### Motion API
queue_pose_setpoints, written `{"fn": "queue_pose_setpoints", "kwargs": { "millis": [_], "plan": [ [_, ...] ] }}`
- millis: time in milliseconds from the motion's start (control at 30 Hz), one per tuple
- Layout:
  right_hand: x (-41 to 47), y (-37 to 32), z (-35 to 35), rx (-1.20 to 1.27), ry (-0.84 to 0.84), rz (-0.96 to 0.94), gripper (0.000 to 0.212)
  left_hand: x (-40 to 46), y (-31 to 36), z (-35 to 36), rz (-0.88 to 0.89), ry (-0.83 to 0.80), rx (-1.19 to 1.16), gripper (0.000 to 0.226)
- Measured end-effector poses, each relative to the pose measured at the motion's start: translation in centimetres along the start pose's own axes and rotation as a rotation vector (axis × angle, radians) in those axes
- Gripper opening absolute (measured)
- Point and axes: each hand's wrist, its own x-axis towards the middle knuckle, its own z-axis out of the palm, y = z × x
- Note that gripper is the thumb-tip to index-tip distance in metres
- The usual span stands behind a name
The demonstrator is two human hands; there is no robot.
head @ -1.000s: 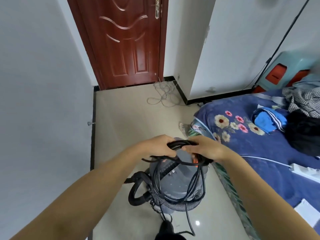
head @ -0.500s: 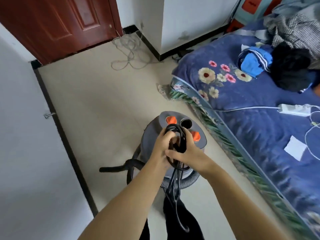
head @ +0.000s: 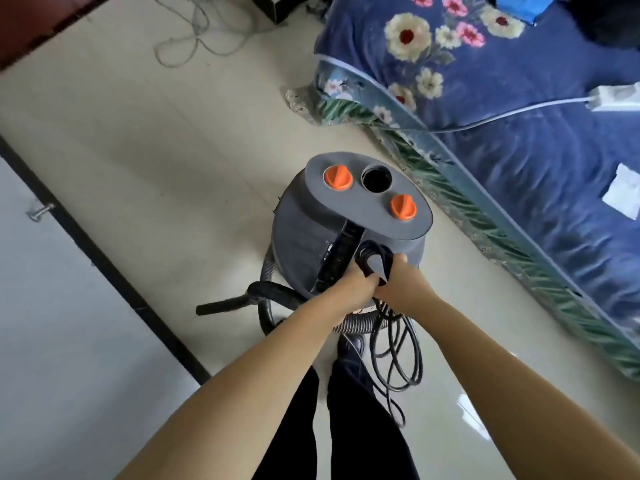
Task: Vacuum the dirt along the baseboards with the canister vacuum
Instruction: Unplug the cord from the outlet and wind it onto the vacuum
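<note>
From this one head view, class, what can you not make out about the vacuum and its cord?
- Cord: its plug end is not visible; loops overlap.
- Both hands' grip: left hand and right hand cover where the coil is held.
- Hose: partly behind the vacuum and arms.
- Dirt along the baseboard: too small.

one vacuum (head: 349,223), two orange knobs (head: 338,177), two hands (head: 353,289)

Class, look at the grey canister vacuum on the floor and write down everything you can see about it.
The canister vacuum is a round grey drum, plastic by its look, standing upright on the pale floor beside the bed. Its flat oval top carries two orange knobs with an open round port between them. A grey ribbed hose curls round its base, ending in a black nozzle. The left hand and right hand grip its coiled black power cord at the near edge.
</note>
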Motion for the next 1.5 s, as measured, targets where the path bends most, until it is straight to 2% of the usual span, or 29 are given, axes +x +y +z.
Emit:
{"fn": "queue_pose_setpoints", "kwargs": {
  "millis": [67, 100, 167, 200, 233, 333, 467, 567, 667, 833, 933, 1000, 1067, 1133, 1200, 1300, 1500],
  "plan": [
    [1.0, 0.5, 0.4, -0.167, -0.008, -0.001, 0.039, 0.2, -0.7, -1.3, 0.094, 0.019, 0.412, 0.035],
    [1.4, 0.6, 0.6, -0.251, -0.02, -0.005, 0.041, 0.2, -0.8, -2.2, 0.117, 0.104, 0.479, 0.032],
    [2.1, 0.6, 1.0, -0.347, -0.034, -0.008, 0.046, 1.0, -1.5, -4.8, 0.169, 0.407, 0.488, 0.026],
    [2.4, 0.6, 1.2, -0.367, -0.038, -0.013, 0.045, 1.4, -1.9, -6.1, 0.205, 0.517, 0.472, 0.023],
    [2.7, 0.5, 1.3, -0.381, -0.039, -0.022, 0.043, 2.1, -2.3, -7.1, 0.23, 0.55, 0.437, 0.023],
    [3.7, 0.1, 1.6, -0.373, -0.024, -0.061, 0.041, 3.9, -2.6, -8.5, 0.287, 0.384, 0.501, 0.034],
    [4.9, -1.3, 2.4, -0.31, -0.009, -0.136, 0.039, 5.7, -2.0, -8.9, 0.402, 0.216, 0.651, 0.038],
    [5.7, -2.3, 3.0, -0.262, 0.035, -0.199, 0.038, 6.9, -1.7, -9.7, 0.356, 0.138, 0.673, 0.044],
    [6.2, -2.0, 3.1, -0.247, 0.024, -0.248, 0.042, 8.1, -2.0, -9.6, 0.292, 0.145, 0.683, 0.039],
    [5.6, -1.0, 3.1, -0.008, 0.06, -0.233, 0.04, 7.6, -2.5, -8.5, 0.261, 0.38, 0.616, 0.028],
    [3.5, 1.0, 2.2, 0.3, 0.228, -0.08, 0.042, 6.9, -3.0, -8.1, 0.275, 0.542, 0.603, 0.028],
    [2.3, 2.3, 1.7, 0.421, 0.367, -0.01, 0.046, 6.5, -3.4, -7.6, 0.267, 0.647, 0.528, 0.024],
    [2.3, 2.4, 1.2, 0.501, 0.397, 0.005, 0.062, 6.1, -3.9, -6.7, 0.252, 0.762, 0.379, 0.019],
    [3.4, 1.9, 1.3, 0.462, 0.26, -0.008, 0.08, 5.6, -4.1, -6.1, 0.225, 0.844, 0.183, 0.011],
    [4.5, 1.7, 1.9, 0.385, 0.145, -0.013, 0.087, 5.2, -4.1, -5.8, 0.203, 0.881, 0.043, 0.013],
    [5.2, 3.1, 2.7, 0.27, 0.19, -0.073, 0.088, 4.6, -4.5, -6.0, 0.173, 0.919, -0.061, 0.014],
    [7.0, 2.1, 2.9, 0.331, 0.226, -0.156, 0.106, 5.3, -5.8, -7.3, 0.136, 1.063, -0.279, 0.012]
  ]
}}
